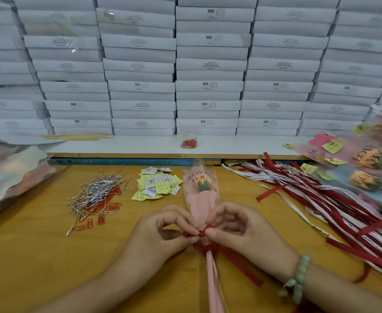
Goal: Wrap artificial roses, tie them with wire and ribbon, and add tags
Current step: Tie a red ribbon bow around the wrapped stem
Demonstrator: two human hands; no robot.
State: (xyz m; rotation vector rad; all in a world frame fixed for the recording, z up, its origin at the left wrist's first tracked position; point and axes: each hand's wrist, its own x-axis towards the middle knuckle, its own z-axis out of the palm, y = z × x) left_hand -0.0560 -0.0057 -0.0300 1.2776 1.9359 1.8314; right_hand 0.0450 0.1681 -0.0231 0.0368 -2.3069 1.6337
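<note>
On the table (38, 256), wires (97, 190) lie far left, with tags (157, 184) just right of them. Left hand (163, 236) pinches a red ribbon (203, 233) knotted round the wrapped rose (202, 185) lying at centre; right hand (237, 229) pinches the same knot. Loose ribbons (320, 199) spread rightward.

"SGS" on stacked white boxes (209, 86); "LOVE YOU" on rose wrap (199, 177)
</note>
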